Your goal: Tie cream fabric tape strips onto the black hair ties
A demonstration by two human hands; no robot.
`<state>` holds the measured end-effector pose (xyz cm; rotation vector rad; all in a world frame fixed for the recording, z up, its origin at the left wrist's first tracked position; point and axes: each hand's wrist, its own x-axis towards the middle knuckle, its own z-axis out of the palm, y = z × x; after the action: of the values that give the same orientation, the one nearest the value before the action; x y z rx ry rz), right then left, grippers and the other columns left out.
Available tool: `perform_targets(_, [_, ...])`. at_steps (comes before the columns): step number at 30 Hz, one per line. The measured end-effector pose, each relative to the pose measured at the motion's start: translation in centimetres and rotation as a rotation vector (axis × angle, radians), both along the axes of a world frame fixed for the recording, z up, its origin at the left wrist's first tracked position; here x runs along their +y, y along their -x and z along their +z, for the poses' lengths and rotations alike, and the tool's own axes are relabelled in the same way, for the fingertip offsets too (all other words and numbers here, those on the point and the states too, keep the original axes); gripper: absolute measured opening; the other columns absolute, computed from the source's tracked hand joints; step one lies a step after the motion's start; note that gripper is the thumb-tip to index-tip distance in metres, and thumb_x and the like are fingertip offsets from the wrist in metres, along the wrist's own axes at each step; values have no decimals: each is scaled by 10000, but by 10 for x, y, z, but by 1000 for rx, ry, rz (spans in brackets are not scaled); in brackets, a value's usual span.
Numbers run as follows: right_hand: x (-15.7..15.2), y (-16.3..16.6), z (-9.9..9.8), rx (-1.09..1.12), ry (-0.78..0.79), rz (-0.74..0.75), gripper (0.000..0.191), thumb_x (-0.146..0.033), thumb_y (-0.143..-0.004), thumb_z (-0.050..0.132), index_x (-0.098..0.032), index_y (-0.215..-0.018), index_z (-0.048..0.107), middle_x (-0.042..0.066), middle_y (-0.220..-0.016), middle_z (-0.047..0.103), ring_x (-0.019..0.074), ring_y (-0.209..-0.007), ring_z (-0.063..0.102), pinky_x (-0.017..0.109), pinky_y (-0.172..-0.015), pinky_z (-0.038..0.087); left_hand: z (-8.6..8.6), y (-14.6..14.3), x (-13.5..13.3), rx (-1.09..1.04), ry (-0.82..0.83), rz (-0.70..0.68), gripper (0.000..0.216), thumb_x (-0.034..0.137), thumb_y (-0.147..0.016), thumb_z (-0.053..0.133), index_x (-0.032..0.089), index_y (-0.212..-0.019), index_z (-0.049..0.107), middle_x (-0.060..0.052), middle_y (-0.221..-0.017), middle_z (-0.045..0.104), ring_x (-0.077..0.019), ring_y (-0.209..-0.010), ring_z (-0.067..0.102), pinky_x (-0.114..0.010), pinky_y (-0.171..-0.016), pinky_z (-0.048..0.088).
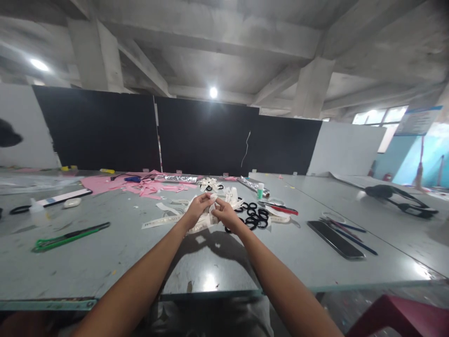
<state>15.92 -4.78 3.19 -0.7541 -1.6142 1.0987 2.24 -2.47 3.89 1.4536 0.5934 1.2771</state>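
Both hands meet above the middle of the table, with white printed ribbon between them. My left hand (pixel 199 208) is closed, its fingertips pinching the ribbon. Facing it, my right hand (pixel 224 211) also pinches the ribbon, thumb and fingers together. More white ribbon strips (pixel 163 221) with printed letters lie under and to the left of the hands. Just right of my right hand is a pile of black hair ties (pixel 254 216). Beyond the fingers sits a white ribbon bow (pixel 209 183) on a black ring. The exact fold between the fingertips is too small to make out.
A green utility knife (pixel 70 237) lies at left, a phone (pixel 335 238) and pens (pixel 354 234) at right. Red-handled scissors (pixel 282 209) and a green glue stick (pixel 260 191) are beyond the hair ties. Pink scraps (pixel 147 186) cover the back. A black partition (pixel 206 133) stands behind.
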Motion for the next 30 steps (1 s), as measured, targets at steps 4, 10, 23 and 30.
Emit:
perform_targets(4, [4,-2,0,-52,-191,-105,349,-262,-699,531,-203,-1018,661,-46,-570,525,118,-554,480,222,-559,406,1,0,0,108,-64,-14,333,445,-691,678,153,-818,581,18,-636,584,-79,-499,495,-207,-508,371])
perform_targets(10, [9,0,-1,42,-98,-199,333,-443,-739,559,-168,-896,663,-29,-525,521,116,-468,468,224,-471,380,1,0,6,202,-108,74,313,411,-691,648,140,-847,632,10,-595,566,-103,-505,484,-226,-508,351])
perform_targets(23, [9,-3,-1,157,-57,-168,617,-484,-766,534,-161,-1286,456,-83,-444,463,99,-384,402,202,-422,334,-2,5,9,149,-109,120,344,260,-643,672,161,-967,614,-64,-971,636,-148,-794,584,-243,-678,432])
perform_targets(30, [9,-6,-2,-95,-204,-412,343,-419,-775,560,-133,-941,654,-47,-438,486,105,-422,447,202,-465,342,-5,2,15,162,-161,129,305,375,-677,693,138,-844,600,-48,-839,657,-119,-650,547,-240,-618,413])
